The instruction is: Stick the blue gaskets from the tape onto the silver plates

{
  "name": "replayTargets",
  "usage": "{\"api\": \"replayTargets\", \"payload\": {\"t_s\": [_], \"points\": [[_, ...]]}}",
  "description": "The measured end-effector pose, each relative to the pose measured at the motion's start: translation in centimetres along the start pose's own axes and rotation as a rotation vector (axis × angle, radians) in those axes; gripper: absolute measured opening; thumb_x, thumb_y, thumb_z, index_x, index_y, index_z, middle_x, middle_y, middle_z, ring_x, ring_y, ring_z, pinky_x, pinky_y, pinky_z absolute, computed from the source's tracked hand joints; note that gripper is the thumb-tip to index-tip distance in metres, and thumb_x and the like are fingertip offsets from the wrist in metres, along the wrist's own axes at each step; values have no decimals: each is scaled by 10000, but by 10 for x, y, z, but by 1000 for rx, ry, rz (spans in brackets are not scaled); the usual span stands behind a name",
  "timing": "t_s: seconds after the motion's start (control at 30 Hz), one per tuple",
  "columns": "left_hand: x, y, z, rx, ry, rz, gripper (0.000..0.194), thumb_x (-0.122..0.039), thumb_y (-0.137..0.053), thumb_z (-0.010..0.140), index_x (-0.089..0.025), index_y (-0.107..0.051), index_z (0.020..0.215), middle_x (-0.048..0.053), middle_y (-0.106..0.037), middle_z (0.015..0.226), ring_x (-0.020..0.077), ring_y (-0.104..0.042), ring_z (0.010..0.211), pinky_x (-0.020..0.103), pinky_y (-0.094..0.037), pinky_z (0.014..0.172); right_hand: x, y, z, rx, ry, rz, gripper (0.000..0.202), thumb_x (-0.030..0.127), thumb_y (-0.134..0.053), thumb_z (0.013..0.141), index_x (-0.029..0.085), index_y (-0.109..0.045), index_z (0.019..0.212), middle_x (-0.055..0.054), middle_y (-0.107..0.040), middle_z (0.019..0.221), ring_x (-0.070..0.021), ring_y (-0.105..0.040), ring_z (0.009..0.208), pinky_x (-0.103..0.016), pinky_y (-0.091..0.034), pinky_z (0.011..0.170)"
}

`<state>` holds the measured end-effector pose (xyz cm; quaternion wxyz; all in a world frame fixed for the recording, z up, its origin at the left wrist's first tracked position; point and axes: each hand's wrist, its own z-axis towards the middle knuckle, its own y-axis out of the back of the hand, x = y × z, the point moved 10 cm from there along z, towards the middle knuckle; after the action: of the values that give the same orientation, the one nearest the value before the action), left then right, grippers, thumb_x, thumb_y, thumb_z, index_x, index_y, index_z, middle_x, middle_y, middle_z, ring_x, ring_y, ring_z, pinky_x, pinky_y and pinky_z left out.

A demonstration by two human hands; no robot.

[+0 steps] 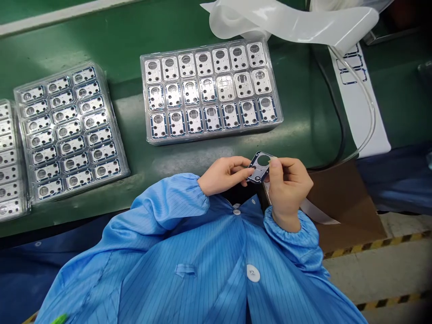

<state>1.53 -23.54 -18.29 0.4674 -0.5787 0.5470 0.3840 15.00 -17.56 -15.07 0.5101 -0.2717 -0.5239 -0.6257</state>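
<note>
A small metal plate [261, 170] with one large round hole, smaller ringed holes and a dark blue border is held tilted in front of my chest. My left hand [227, 174] grips its left side between thumb and fingers. At the plate's upper right edge, my right hand [288, 182] is closed in a pinch. Whether a thin film is also between those fingertips, I cannot tell. Beyond my hands lies a clear plastic tray [212, 134] with rows of similar plates. One pocket [225, 87] in its middle row has no plate; blue borders show on the nearer plates.
Another stack of filled trays [72, 135] stands at left, with a further tray [10, 162] beside it. White strip material [297, 24] curls over the back right. A sheet with blue outlines [364, 103], a cable [340, 117] and a cardboard box [344, 207] are at right.
</note>
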Motion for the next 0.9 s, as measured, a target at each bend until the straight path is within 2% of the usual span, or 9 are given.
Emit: {"api": "replayTargets", "payload": {"t_s": [0.23, 0.43, 0.53, 0.7, 0.8, 0.9], "points": [[2, -1, 0, 12, -6, 3, 266, -307, -556, 950, -107, -671, 1082, 4, -662, 694, 80, -584, 595, 195, -443, 600, -2, -1, 1, 4, -19, 16, 285, 444, -643, 910, 188, -639, 786, 28, -594, 636, -115, -553, 515, -263, -447, 501], [2, 0, 1, 21, -10, -13, 378, -417, -525, 974, -115, -691, 1129, 13, -663, 677, 77, -577, 584, 182, -402, 538, -4, -2, 2, -3, -53, 75, 277, 439, -654, 901, 189, -642, 783, 26, -598, 630, -109, -537, 483, -247, -428, 456], [3, -1, 0, 32, 8, -18, 419, -443, -474, 994, -100, -701, 1073, 60, -714, 774, 80, -604, 621, 174, -401, 521, -4, -1, 3, -13, -66, 80, 299, 458, -648, 900, 189, -632, 771, 27, -597, 628, -109, -534, 482, -242, -427, 447], [5, -2, 0, 45, 14, -76, 338, -417, -673, 883, -93, -705, 974, 95, -762, 886, 81, -630, 668, 190, -471, 621, 0, -1, 3, -13, -53, 67, 293, 452, -638, 906, 188, -625, 779, 32, -599, 613, -111, -551, 476, -243, -444, 457], [5, -2, -1, 47, 23, -78, 385, -464, -645, 892, -86, -717, 910, 114, -768, 887, 83, -625, 651, 177, -407, 537, 3, -1, 1, -8, -36, 74, 267, 428, -637, 912, 191, -620, 793, 35, -603, 611, -114, -565, 469, -243, -450, 454], [4, -1, -1, 50, 49, -87, 424, -495, -627, 896, -83, -724, 928, 134, -772, 905, 98, -637, 653, 181, -385, 505, 5, -1, 0, -2, -29, 76, 252, 422, -631, 919, 196, -616, 808, 41, -595, 601, -119, -574, 472, -246, -457, 460]]}}
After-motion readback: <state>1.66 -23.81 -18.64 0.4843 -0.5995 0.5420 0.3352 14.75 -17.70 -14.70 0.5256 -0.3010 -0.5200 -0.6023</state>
